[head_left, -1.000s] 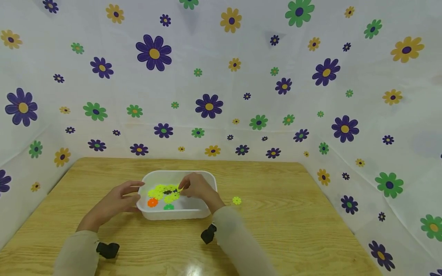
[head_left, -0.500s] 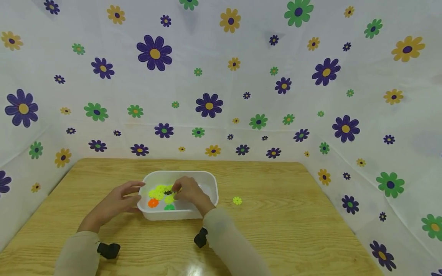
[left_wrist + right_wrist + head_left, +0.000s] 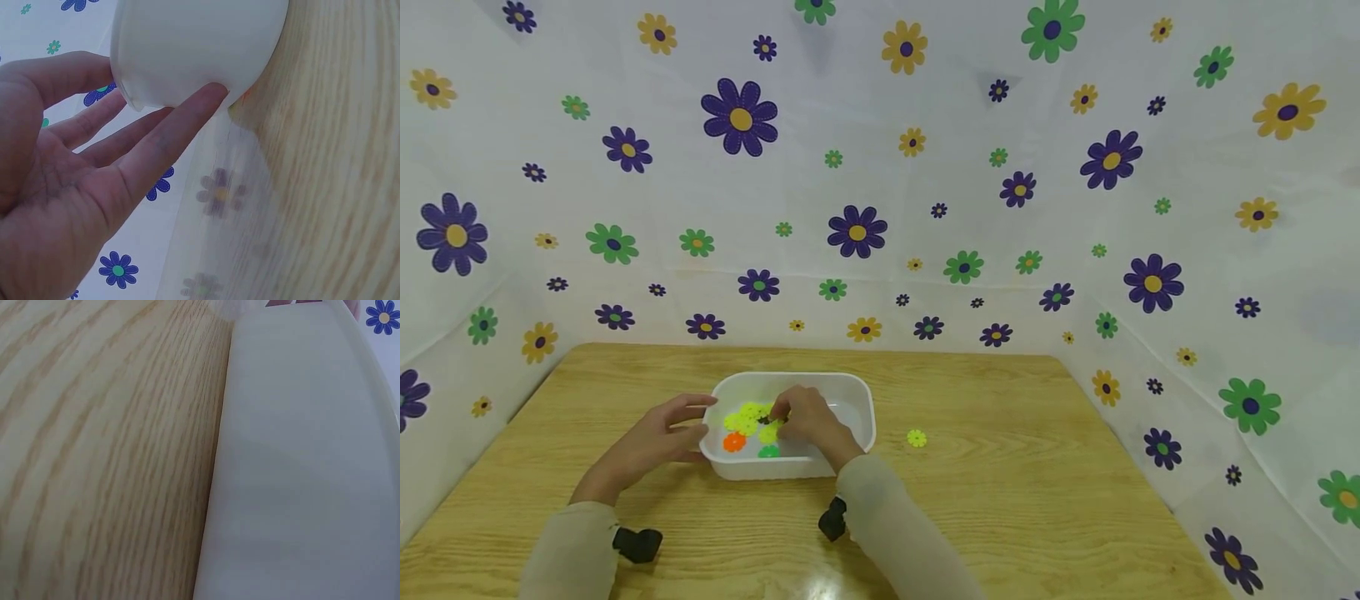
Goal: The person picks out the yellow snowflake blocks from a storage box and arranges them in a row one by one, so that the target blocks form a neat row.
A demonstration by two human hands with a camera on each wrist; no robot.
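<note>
A white plastic tub (image 3: 790, 468) stands on the wooden table, holding yellow notched plastic discs (image 3: 749, 412), an orange disc (image 3: 734, 442), a green disc (image 3: 769, 451) and a small dark thing (image 3: 764, 420). My left hand (image 3: 658, 435) touches the tub's left end with extended fingers, as the left wrist view also shows. Inside the tub, my right hand (image 3: 811, 421) reaches down with bent fingers among the yellow discs. Its fingertips are too hidden to show whether they pinch one. The right wrist view shows mostly the tub's outer wall (image 3: 300, 462).
One loose yellow disc (image 3: 917, 438) lies on the table (image 3: 1000, 500) to the right of the tub. A white cloth (image 3: 865, 125) printed with flowers surrounds the table at the back and sides.
My right hand, which showed a yellow disc at its fingertips a second ago, has moved left and stayed among the discs. My left hand has kept its place at the tub.
</note>
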